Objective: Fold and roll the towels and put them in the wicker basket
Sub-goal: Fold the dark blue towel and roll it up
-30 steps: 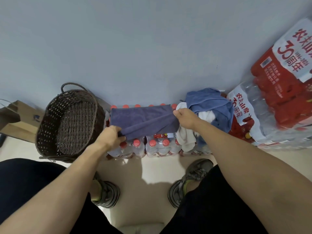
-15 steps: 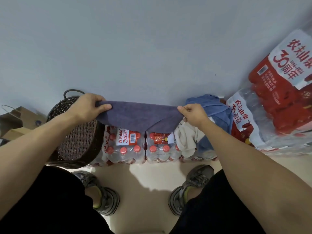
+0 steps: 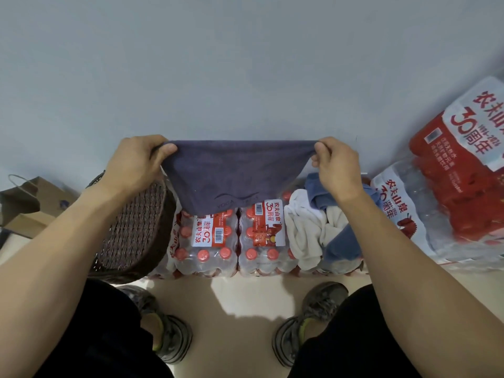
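Observation:
I hold a purple-grey towel (image 3: pixel 234 175) stretched in the air in front of the wall. My left hand (image 3: pixel 136 162) pinches its upper left corner, and my right hand (image 3: pixel 334 165) pinches its upper right corner. The cloth hangs down between them over the bottle packs. A dark wicker basket (image 3: pixel 136 236) stands on the floor at the left, partly hidden by my left forearm. A heap of white and blue towels (image 3: pixel 319 230) lies on the bottle packs under my right wrist.
Shrink-wrapped packs of red-capped water bottles (image 3: pixel 231 241) stand against the wall below the towel. Larger red-labelled packs (image 3: pixel 450 186) are stacked at the right. A brown paper bag (image 3: pixel 32 203) sits at the far left. My shoes (image 3: pixel 308 320) stand on the pale floor.
Both hands rose and moved apart, pulling the purple-grey towel taut and higher in front of the wall. The left hand shifted from the towel's lower edge to its upper left corner.

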Motion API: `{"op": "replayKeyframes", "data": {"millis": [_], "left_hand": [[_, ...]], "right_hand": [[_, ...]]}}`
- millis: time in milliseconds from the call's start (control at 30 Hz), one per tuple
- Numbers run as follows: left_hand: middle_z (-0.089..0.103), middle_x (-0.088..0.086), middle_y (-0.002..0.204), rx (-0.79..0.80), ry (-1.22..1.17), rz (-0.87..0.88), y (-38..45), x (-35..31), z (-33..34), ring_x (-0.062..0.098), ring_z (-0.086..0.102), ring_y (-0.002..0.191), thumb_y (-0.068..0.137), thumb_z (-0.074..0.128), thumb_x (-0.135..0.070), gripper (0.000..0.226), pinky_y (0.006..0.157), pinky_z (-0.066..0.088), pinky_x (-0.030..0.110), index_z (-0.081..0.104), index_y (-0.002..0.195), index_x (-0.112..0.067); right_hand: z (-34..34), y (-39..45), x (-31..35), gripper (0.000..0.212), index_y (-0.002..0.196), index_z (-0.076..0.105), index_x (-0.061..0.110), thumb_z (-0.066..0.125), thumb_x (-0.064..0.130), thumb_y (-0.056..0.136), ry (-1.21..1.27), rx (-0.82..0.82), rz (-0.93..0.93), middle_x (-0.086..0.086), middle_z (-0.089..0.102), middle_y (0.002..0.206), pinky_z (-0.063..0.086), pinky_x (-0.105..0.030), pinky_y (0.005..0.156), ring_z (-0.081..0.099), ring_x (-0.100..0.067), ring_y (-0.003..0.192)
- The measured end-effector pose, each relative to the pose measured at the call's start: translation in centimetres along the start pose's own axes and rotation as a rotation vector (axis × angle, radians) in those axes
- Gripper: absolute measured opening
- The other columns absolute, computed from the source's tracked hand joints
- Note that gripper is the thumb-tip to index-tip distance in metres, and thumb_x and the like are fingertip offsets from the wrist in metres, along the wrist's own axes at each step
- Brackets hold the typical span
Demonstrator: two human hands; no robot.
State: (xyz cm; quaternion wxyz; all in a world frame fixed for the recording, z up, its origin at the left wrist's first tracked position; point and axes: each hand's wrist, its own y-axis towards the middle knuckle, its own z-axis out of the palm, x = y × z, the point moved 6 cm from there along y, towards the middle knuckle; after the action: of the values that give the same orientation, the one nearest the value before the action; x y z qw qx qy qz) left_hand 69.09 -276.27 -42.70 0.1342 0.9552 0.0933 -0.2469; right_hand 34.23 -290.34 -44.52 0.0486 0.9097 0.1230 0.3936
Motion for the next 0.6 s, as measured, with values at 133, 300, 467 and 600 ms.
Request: {"op": "replayKeyframes", "data": {"millis": [133, 300, 467, 600], "left_hand": [[0.07, 0.004, 0.073, -0.078, -0.081, -0.01, 0.2, 0.2, -0.6, 0.008, 0.065, 0.068, 0.098, 0.054, -0.019, 0.015, 0.063, 0.041, 0.004, 0.069, 0.092, -0.018], [0.068, -0.011, 0.075, -0.173, -0.239, -0.042, 0.0, 0.1, -1.5, -0.003, 0.065, 0.058, 0.093, 0.061, -0.019, 0.011, 0.054, 0.046, 0.006, 0.066, 0.09, -0.029], [0.071, 0.011, 0.073, -0.093, -0.552, -0.207, 0.2, 0.7, 0.2, 0.024, 0.073, 0.059, 0.101, 0.049, -0.022, 0.017, 0.048, 0.057, 0.028, 0.056, 0.085, -0.02], [0.069, 0.021, 0.1, 0.0, -0.626, -0.241, 0.0, 1.2, 1.9, 0.023, 0.072, 0.094, 0.105, 0.041, -0.017, 0.016, 0.087, 0.057, 0.034, 0.047, 0.09, -0.016]], "right_hand": [[-1.3, 0.0, 1.1, 0.025, 0.099, 0.07, 0.009, 0.047, 0.018, 0.102, -0.005, -0.061, -0.061, 0.001, 0.068, 0.082, 0.04, -0.003, 0.067, 0.059, -0.008, 0.074], [-2.2, 0.2, 1.6, 0.022, 0.102, 0.072, 0.012, 0.053, 0.022, 0.1, -0.011, -0.136, -0.07, -0.004, 0.068, 0.096, 0.044, -0.021, 0.081, 0.061, -0.016, 0.088], [-0.1, 0.3, -0.5, 0.024, 0.097, 0.057, 0.011, 0.042, 0.028, 0.105, 0.483, -0.002, 0.299, -0.009, 0.066, 0.089, 0.056, -0.03, 0.058, 0.073, -0.022, 0.072], [1.0, 0.1, -1.0, 0.029, 0.103, 0.053, 0.006, 0.034, 0.027, 0.107, 0.611, 0.059, 0.356, -0.016, 0.069, 0.104, 0.06, -0.027, 0.074, 0.075, -0.021, 0.083]]}}
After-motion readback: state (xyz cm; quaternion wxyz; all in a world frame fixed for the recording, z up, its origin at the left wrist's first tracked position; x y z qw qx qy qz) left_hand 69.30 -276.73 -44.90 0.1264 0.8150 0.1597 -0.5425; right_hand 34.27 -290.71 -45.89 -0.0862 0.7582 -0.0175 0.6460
